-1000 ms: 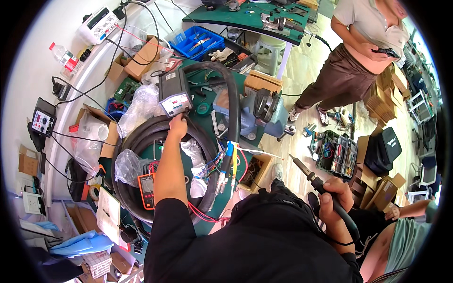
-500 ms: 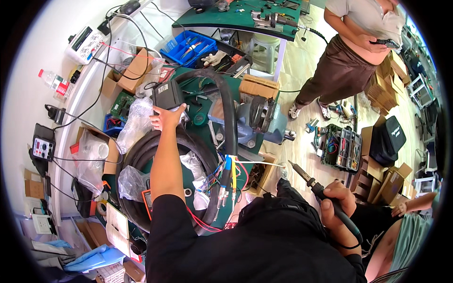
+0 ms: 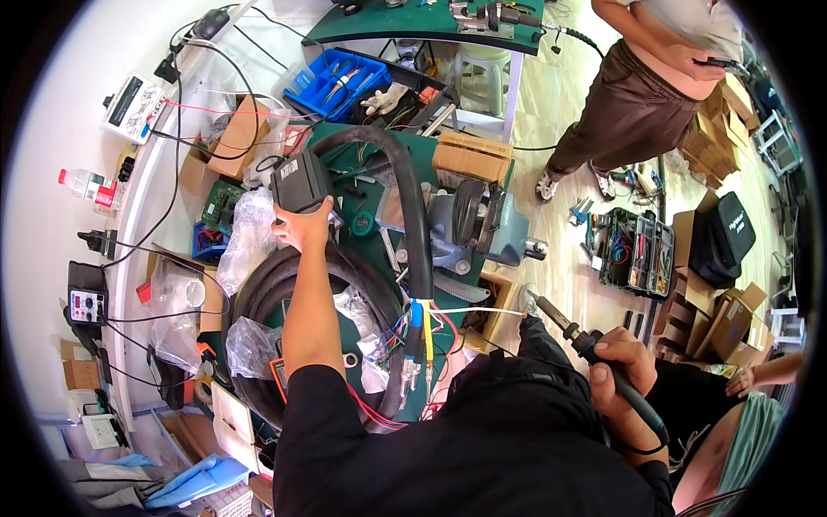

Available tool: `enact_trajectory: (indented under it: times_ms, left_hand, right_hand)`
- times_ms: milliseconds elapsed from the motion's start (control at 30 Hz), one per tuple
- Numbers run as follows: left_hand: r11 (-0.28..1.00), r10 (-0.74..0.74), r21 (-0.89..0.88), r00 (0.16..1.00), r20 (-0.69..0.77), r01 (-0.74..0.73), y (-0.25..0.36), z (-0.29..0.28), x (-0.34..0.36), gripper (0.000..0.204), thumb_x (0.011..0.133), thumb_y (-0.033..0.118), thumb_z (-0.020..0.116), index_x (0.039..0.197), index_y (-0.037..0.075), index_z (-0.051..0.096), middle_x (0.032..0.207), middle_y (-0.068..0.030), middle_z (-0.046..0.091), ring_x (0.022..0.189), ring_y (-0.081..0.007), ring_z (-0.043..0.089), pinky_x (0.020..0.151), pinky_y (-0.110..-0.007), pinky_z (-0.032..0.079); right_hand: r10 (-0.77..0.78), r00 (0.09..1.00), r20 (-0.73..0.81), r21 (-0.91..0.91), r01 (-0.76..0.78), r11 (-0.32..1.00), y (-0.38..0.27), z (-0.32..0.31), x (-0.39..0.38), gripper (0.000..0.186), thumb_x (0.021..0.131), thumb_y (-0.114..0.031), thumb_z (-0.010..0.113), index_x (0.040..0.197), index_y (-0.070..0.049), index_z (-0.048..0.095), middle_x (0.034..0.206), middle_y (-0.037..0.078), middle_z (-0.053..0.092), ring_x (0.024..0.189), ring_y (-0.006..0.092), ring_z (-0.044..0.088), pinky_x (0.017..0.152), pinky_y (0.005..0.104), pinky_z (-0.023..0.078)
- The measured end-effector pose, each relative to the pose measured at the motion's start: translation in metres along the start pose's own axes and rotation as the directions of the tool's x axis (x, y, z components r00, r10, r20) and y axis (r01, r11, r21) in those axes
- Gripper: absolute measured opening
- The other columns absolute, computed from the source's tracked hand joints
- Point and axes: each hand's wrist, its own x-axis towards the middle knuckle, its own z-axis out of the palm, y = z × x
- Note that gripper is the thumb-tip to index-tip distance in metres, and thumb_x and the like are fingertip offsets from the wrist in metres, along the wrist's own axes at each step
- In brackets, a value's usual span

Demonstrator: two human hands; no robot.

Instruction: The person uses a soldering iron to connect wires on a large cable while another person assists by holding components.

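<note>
My left hand (image 3: pixel 303 227) reaches forward over the bench and grips the near end of a dark grey box (image 3: pixel 301 181), thumb on its right and fingers on its left. My right hand (image 3: pixel 624 366) is closed round the handle of a soldering iron (image 3: pixel 566 326), held off the bench at the right with its tip pointing up and left. Between my arms, a thick black cable (image 3: pixel 419 233) arches down to stripped coloured wires (image 3: pixel 410 370). The cable's large coil (image 3: pixel 251 297) lies under my left forearm.
A blue-grey bench vise (image 3: pixel 504 233) and a cardboard box (image 3: pixel 472 158) stand right of the cable. At left are bubble wrap (image 3: pixel 248 233) and a soldering station (image 3: pixel 87 302). A person (image 3: pixel 603 112) stands ahead; an open toolbox (image 3: pixel 636 254) lies on the floor.
The view has shifted slightly. My left fingers have closed in on the grey box, where they were more spread before. The soldering iron stays in my right hand, a little further right.
</note>
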Motion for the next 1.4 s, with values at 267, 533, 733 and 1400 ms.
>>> enact_trajectory:
  times_ms: [267, 533, 733, 1400]
  left_hand:
    - [0.98, -0.006, 0.197, 0.993, 0.121, -0.018, 0.006, 0.0, 0.021, 0.128, 0.051, 0.059, 0.08, 0.144, 0.001, 0.014, 0.138, -0.0329, 0.022, 0.129, -0.0465, 0.024, 0.11, -0.052, 0.016]
    - [0.934, -0.114, 0.357, 0.916, 0.384, -0.034, 0.033, 0.029, 0.104, 0.139, 0.05, 0.07, 0.076, 0.146, -0.001, 0.006, 0.142, -0.0364, 0.022, 0.132, -0.0517, 0.024, 0.108, -0.059, 0.018]
    - [0.93, -0.213, 0.36, 0.905, 0.367, 0.073, 0.041, 0.054, 0.127, 0.131, 0.053, 0.062, 0.075, 0.148, 0.009, 0.002, 0.146, -0.0345, 0.014, 0.136, -0.0475, 0.018, 0.106, -0.061, 0.02]
    - [0.972, -0.035, 0.233, 0.982, 0.184, -0.009, 0.072, 0.028, 0.11, 0.122, 0.053, 0.049, 0.078, 0.148, 0.013, 0.01, 0.144, -0.0303, 0.027, 0.133, -0.0442, 0.026, 0.107, -0.059, 0.016]
  right_hand:
    - [-0.026, 1.0, -0.005, -0.012, 0.026, 1.0, 0.007, -0.002, 0.013, 0.019, 0.075, -0.009, 0.065, 0.087, 0.003, 0.056, 0.064, 0.01, 0.056, 0.051, 0.0179, 0.053, 0.048, 0.0275, 0.041]
    - [0.008, 1.0, -0.001, -0.06, -0.009, 0.998, 0.013, -0.012, 0.021, 0.02, 0.075, -0.011, 0.065, 0.088, 0.002, 0.056, 0.062, 0.009, 0.054, 0.049, 0.0171, 0.051, 0.046, 0.0279, 0.04]
    - [0.055, 0.998, 0.01, -0.05, -0.055, 0.997, 0.037, -0.022, 0.034, 0.022, 0.079, -0.015, 0.064, 0.089, 0.001, 0.054, 0.063, 0.008, 0.052, 0.052, 0.0159, 0.049, 0.048, 0.0277, 0.038]
    - [0.196, 0.979, 0.047, 0.068, -0.199, 0.978, 0.107, -0.02, 0.069, 0.023, 0.079, -0.016, 0.066, 0.089, 0.002, 0.054, 0.063, 0.009, 0.054, 0.052, 0.0165, 0.051, 0.049, 0.027, 0.04]
